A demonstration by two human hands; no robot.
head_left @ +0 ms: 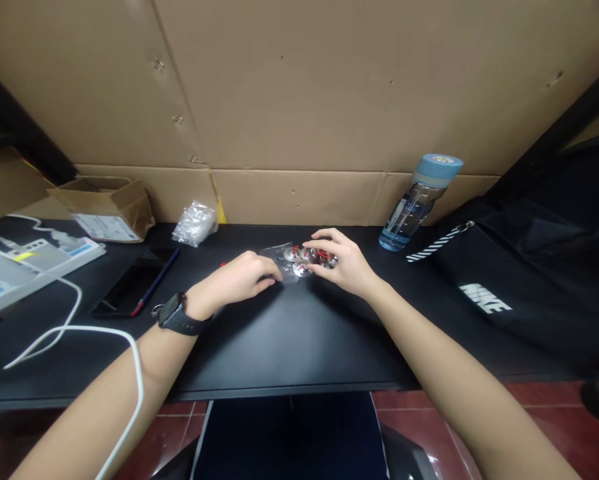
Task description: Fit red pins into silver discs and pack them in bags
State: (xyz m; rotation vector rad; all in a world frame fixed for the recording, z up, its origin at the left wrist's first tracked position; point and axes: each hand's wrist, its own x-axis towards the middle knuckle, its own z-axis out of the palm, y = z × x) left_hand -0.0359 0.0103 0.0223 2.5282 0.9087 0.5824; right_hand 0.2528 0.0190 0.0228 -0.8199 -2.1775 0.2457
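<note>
My left hand [249, 275] is closed, with its thumb and curled fingers at the left edge of a clear plastic bag [279, 252]. Several small shiny round metal pieces with red parts [302, 269] lie at the bag's right end; their exact kind is too small to make out. Over them arches my right hand [348, 264], its thumb and fingers bent around one dark, shiny round piece [311, 255]. Part of the pile is hidden under the right fingers. A dark smartwatch [172, 309] sits on my left wrist.
On the black table [279, 353] stand an opened cardboard box [110, 207], a crumpled clear plastic bag [195, 223] and a blue-capped water bottle [413, 203]. Left are a phone [129, 283], a pen [155, 280], a power strip [34, 270] and white cable [97, 328]. A black bag [529, 267] fills the right.
</note>
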